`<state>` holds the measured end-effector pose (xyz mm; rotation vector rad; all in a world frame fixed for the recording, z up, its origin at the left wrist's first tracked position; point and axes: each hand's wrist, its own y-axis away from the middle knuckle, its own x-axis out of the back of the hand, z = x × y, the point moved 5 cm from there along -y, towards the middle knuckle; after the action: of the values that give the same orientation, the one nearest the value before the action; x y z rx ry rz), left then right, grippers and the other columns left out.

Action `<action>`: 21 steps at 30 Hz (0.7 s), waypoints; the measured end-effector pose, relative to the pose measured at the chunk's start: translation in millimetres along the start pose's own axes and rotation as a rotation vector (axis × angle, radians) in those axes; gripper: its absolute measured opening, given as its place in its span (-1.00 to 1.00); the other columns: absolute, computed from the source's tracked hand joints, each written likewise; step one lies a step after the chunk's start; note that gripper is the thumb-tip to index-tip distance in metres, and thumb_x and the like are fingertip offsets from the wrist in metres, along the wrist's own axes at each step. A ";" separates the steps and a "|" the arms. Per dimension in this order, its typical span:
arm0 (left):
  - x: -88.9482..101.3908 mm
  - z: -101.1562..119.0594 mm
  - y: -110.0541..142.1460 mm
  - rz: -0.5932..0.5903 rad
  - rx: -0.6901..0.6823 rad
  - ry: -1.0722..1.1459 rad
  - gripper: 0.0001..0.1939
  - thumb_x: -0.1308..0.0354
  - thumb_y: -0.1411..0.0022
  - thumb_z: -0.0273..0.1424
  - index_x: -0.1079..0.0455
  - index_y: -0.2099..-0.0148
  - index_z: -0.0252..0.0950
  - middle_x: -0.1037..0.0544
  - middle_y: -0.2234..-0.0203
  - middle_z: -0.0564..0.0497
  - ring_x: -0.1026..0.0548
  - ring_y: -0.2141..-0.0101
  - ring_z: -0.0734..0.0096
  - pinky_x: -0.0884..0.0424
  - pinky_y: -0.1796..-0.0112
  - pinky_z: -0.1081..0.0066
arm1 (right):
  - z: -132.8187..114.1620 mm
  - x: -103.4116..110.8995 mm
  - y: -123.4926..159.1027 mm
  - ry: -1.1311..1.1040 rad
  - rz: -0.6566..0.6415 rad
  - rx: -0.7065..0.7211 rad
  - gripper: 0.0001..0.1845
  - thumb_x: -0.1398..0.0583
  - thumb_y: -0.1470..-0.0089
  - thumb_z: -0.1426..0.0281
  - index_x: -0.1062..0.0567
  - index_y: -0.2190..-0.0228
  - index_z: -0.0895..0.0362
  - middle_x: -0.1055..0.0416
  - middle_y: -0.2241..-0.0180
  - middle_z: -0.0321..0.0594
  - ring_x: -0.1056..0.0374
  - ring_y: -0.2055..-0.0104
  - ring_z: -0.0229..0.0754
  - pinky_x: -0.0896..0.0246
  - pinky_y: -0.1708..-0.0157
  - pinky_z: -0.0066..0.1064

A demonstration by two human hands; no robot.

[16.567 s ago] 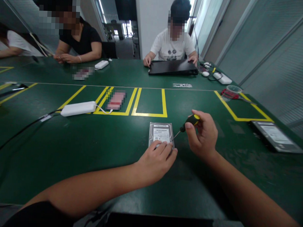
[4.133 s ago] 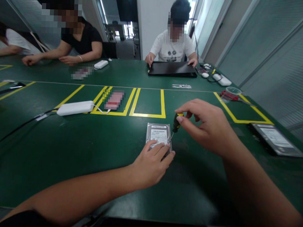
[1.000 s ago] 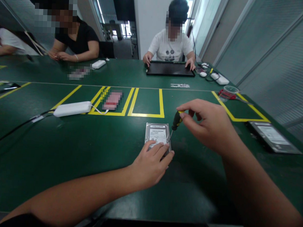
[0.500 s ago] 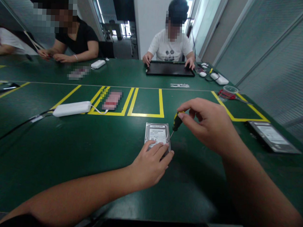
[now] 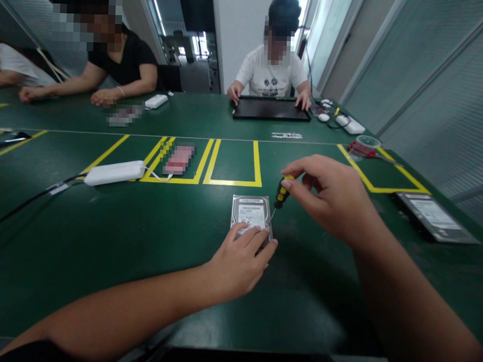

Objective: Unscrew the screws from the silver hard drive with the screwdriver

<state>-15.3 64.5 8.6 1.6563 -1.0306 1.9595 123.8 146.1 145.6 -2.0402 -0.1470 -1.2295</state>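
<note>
A silver hard drive (image 5: 251, 204) with a white label lies label-up on the green table, its near end covered by my left hand (image 5: 241, 263). The fingers of that hand press over the drive's near part and right edge, holding it down. My right hand (image 5: 324, 197) pinches the black-and-yellow handle of a small screwdriver (image 5: 281, 194) between thumb and fingers. The screwdriver leans, with its thin shaft pointing down to the drive's right edge. Whether the tip sits in a screw is too small to tell.
A second drive (image 5: 432, 216) lies at the right, near a clear round container (image 5: 365, 145) with red items. Left stand a white power strip (image 5: 115, 173) and a pinkish phone (image 5: 179, 160). Yellow tape (image 5: 233, 183) marks the table. Across sit co-workers; one holds a black panel (image 5: 271, 109).
The screwdriver handle has turned a little in my right fingers, showing more yellow. My left hand and the drive stay put. A co-worker's hand at the far left has moved left.
</note>
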 end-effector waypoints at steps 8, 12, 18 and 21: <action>0.2 0.0 0.0 -0.002 -0.005 -0.016 -0.50 -0.07 -0.32 -0.30 -0.24 -0.27 -0.28 -0.36 -0.18 -0.18 -0.32 -0.15 0.07 -0.11 -0.17 -0.02 | 0.4 -1.1 0.8 -0.017 0.021 -0.016 -0.79 -0.16 -0.14 0.39 -0.58 0.23 0.14 -0.54 0.29 -0.19 -0.37 0.36 -0.23 -0.19 0.36 -0.38; -0.9 -0.1 0.3 -0.016 -0.001 -0.010 -0.50 -0.04 -0.33 -0.30 -0.22 -0.28 -0.28 -0.35 -0.19 -0.17 -0.31 -0.16 0.07 -0.10 -0.17 -0.02 | 2.0 -0.8 1.4 -0.007 0.045 -0.022 -0.78 -0.15 -0.11 0.45 -0.58 0.25 0.14 -0.55 0.31 -0.19 -0.40 0.34 -0.21 -0.20 0.35 -0.38; -1.3 0.0 -0.2 -0.014 -0.004 -0.011 -0.50 -0.04 -0.34 -0.29 -0.22 -0.28 -0.27 -0.34 -0.19 -0.18 -0.31 -0.16 0.05 -0.10 -0.17 -0.02 | -0.3 -3.2 0.8 -0.015 0.032 -0.009 -0.83 -0.16 -0.12 0.43 -0.55 0.25 0.12 -0.49 0.36 -0.23 -0.32 0.41 -0.26 -0.15 0.38 -0.39; -1.3 0.0 -0.1 -0.016 -0.002 -0.012 -0.50 -0.04 -0.34 -0.29 -0.22 -0.28 -0.27 -0.34 -0.20 -0.18 -0.31 -0.16 0.06 -0.10 -0.17 -0.02 | -1.1 -4.3 0.5 -0.034 0.025 -0.009 -0.84 -0.18 -0.14 0.37 -0.55 0.26 0.12 -0.47 0.34 -0.22 -0.31 0.39 -0.25 -0.15 0.38 -0.39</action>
<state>-15.0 64.7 7.4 1.6727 -1.0200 1.9401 120.9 146.2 142.1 -2.0648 -0.1321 -1.1827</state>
